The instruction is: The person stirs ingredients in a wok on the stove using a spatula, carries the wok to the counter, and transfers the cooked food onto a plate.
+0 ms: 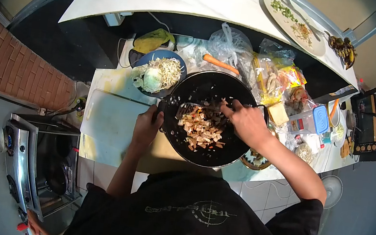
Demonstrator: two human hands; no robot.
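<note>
A black wok (233, 155) stands in front of me on the table, with chopped light-brown pieces of food (201, 128) heaped in its middle and small bits stuck to its wall. My left hand (147, 125) is closed round the wok's left handle. Over the right side of the wok, my right hand (247, 122) grips the handle of a dark spatula (188, 111). The slotted blade lies at the left of the food, and part of the handle is hidden by my fingers. Just beyond the wok on the left, a blue plate (184, 71) holds bean sprouts (169, 70) and cabbage (153, 79).
A carrot (221, 64) lies behind the wok beside plastic bags (230, 41). At the right are a blue-lidded container (321, 119) and a patterned dish (256, 163). On the raised shelf sits a plate (320, 47) with chopped greens. A stove (19, 156) stands at lower left.
</note>
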